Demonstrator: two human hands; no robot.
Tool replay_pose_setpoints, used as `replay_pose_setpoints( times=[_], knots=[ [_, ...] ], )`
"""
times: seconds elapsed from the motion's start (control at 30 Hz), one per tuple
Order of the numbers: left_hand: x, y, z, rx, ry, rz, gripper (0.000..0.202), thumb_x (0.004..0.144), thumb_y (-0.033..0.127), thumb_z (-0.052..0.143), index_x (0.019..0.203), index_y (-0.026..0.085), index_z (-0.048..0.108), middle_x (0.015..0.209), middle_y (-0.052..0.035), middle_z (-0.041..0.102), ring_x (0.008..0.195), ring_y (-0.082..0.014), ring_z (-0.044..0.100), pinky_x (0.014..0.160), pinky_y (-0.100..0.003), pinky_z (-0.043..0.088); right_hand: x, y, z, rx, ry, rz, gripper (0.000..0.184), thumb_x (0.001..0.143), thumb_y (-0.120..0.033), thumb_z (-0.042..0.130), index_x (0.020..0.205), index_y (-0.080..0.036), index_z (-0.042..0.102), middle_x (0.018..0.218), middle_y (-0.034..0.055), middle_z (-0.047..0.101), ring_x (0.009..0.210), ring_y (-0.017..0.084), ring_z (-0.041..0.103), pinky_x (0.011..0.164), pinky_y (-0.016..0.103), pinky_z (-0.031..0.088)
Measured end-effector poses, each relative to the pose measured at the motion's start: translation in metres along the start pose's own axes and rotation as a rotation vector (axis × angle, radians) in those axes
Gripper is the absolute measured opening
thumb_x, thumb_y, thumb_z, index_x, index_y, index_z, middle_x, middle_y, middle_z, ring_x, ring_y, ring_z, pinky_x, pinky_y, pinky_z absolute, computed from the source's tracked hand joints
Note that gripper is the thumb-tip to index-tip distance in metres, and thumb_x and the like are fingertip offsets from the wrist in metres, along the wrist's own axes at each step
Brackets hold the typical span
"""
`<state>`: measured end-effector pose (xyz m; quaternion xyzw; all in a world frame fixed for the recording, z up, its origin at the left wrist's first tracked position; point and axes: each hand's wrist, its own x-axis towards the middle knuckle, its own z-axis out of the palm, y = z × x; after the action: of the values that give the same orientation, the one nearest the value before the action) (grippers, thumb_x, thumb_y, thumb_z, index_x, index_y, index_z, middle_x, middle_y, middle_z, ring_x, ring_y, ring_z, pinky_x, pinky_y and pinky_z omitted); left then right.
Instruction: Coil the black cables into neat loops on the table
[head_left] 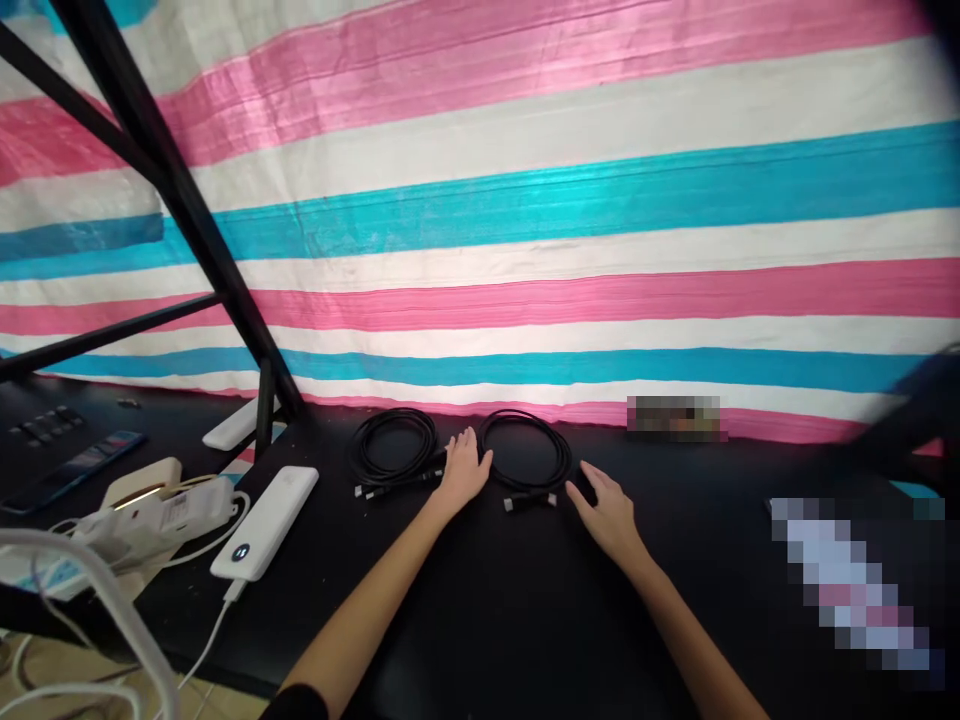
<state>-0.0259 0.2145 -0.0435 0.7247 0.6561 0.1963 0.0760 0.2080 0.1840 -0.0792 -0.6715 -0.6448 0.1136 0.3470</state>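
Note:
Two coiled black cables lie side by side on the black tabletop. The left coil (365,440) has its metal-tipped plugs at its front edge. The right coil (564,460) is a thinner ring, with two plugs (531,501) in front of it. My left hand (462,468) rests between the coils, fingers stretched forward, close to the left coil's right side and partly covering it. Just right of the right coil is my right hand (606,512), fingers apart and nothing visible in it. Whether either hand touches a cable, I cannot tell.
A white power bank (266,525) with a plugged-in cable lies at left, beside a white power strip (169,520) and a dark phone (71,472). A black metal frame (225,270) rises there. Behind hangs a striped sheet (525,220). Blurred-out items lie at right.

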Motion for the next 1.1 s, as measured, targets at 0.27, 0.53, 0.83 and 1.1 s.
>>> replay_pose_setpoints(
  times=[0.27, 0.53, 0.83, 1.1],
  knots=[
    [0.009, 0.018, 0.013, 0.134, 0.01, -0.036, 0.049, 0.081, 0.018, 0.037, 0.123, -0.003, 0.048, 0.134, -0.0278, 0.041, 0.13, -0.0333, 0.032, 0.108, -0.052, 0.016, 0.0, -0.004, -0.003, -0.007, -0.01, -0.024, 0.047, 0.083, -0.045, 0.041, 0.121, -0.02, 0.056, 0.125, 0.0096, 0.055, 0.118, 0.026, 0.047, 0.097, 0.046, 0.033],
    [0.001, 0.013, 0.006, 0.141, 0.041, 0.055, 0.045, 0.087, 0.028, 0.035, 0.121, 0.006, 0.054, 0.133, -0.0212, 0.046, 0.13, -0.0329, 0.033, 0.107, -0.053, 0.02, -0.005, -0.012, -0.002, -0.086, -0.074, -0.09, 0.046, 0.087, -0.037, 0.04, 0.127, -0.017, 0.051, 0.132, 0.0107, 0.05, 0.124, 0.022, 0.042, 0.101, 0.042, 0.027],
    [-0.035, -0.042, -0.05, 0.134, 0.244, -0.107, 0.042, 0.086, 0.043, 0.044, 0.114, 0.016, 0.061, 0.118, -0.013, 0.056, 0.114, -0.0264, 0.048, 0.099, -0.042, 0.032, -0.004, -0.004, 0.002, -0.024, -0.011, -0.133, 0.043, 0.085, -0.041, 0.041, 0.123, -0.022, 0.051, 0.126, 0.0083, 0.055, 0.12, 0.022, 0.046, 0.098, 0.043, 0.031],
    [-0.048, -0.076, -0.06, 0.13, 0.17, -0.236, 0.035, 0.085, 0.045, 0.042, 0.093, 0.021, 0.067, 0.096, -0.0065, 0.064, 0.096, -0.0222, 0.055, 0.085, -0.034, 0.039, -0.002, -0.004, 0.003, -0.004, 0.002, -0.133, 0.042, 0.083, -0.041, 0.041, 0.117, -0.021, 0.055, 0.124, 0.0091, 0.056, 0.118, 0.023, 0.048, 0.098, 0.044, 0.031]
  ],
)
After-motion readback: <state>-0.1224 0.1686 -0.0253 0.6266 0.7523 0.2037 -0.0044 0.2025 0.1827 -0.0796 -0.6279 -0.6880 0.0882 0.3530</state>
